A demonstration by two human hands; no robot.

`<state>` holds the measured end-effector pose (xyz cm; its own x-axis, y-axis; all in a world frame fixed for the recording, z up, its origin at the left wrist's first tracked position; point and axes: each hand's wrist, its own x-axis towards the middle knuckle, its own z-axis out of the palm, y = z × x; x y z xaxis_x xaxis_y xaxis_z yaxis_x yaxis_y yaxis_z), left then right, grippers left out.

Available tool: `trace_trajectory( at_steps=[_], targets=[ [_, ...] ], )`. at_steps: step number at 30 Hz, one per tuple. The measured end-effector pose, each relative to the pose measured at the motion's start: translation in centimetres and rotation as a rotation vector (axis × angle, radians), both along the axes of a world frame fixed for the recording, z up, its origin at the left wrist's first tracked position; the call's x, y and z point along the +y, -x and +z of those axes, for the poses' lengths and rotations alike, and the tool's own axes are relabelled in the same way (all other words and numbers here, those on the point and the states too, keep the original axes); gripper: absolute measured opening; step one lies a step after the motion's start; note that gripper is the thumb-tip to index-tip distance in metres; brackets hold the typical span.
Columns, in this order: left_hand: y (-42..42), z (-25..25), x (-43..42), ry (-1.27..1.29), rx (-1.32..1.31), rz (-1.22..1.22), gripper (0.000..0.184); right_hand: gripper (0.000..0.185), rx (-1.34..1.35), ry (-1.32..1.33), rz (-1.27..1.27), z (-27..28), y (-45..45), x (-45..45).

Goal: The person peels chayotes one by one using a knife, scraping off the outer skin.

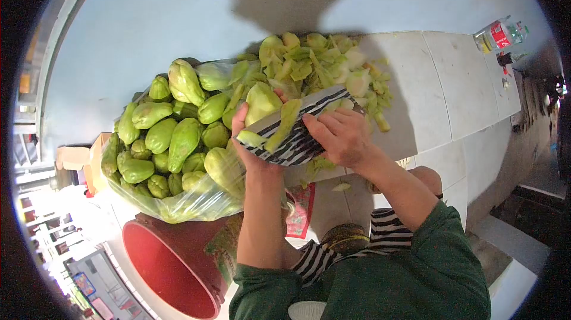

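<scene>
Head view: left hand (pixel 239 122) curls round a pale chayote (pixel 262 101), mostly bare of skin on the side that shows; its underside is hidden. Right hand (pixel 344 137) is closed on a broad knife (pixel 303 144), thumb pressed on the blade's face; handle not visible. The blade sits across in front of the chayote, a long peel strip (pixel 289 120) and a shorter slice (pixel 252 137) lying on it. Done so far: a heap of peelings (pixel 302 70) on the tiled ledge (pixel 467 82) beyond the hands, with paler chunks (pixel 358 82) mixed in; can't tell if those are whole peeled ones or offcuts. Left: clear plastic bag (pixel 178 210) beside the left forearm, full of whole chayotes (pixel 160 135), skins on as far as visible, too many overlapping to count. Judging by the amount in the bag, much remains, probably early to midway. Red bucket (pixel 163 260) below the bag; nothing readable inside.
</scene>
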<state>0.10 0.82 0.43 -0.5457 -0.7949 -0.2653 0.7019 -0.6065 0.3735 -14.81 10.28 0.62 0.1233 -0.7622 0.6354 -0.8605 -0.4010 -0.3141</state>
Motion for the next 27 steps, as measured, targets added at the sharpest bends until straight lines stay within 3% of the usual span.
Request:
trace_trajectory(
  at_steps=[4,7,9,11,16,18,20,21,27],
  targets=[
    [0.1,0.5,0.0,0.021,0.062,-0.054,0.048,0.045,-0.014,-0.066,-0.061,-0.7,-0.1,0.1],
    [0.8,2.3,0.8,-0.115,-0.15,0.16,0.045,0.046,-0.062,-0.137,-0.154,-1.0,0.6,-0.3],
    [0.7,2.5,0.9,-0.044,-0.146,0.142,0.046,0.046,-0.07,-0.149,-0.192,-0.8,0.9,-0.2],
    [0.1,2.0,0.6,0.014,-0.18,0.082,0.048,0.047,0.007,-0.096,-0.049,-0.2,0.8,0.3],
    [0.0,1.2,0.1,0.015,-0.038,-0.008,0.05,0.048,-0.055,-0.073,0.001,0.5,-0.3,0.4],
    [0.4,2.2,0.6,0.017,-0.212,0.128,0.05,0.049,-0.056,-0.077,-0.008,0.0,0.0,0.1],
    [0.3,2.5,0.7,-0.055,-0.189,0.159,0.049,0.049,-0.124,-0.327,-0.228,-1.4,0.7,-0.6],
    [0.4,2.6,0.5,-0.123,-0.167,0.189,0.049,0.049,-0.124,-0.321,-0.234,-1.0,0.9,-0.5],
    [-0.5,1.5,0.1,0.07,-0.113,-0.017,0.048,0.048,-0.157,-0.188,-0.022,0.3,0.6,0.2]
  ],
)
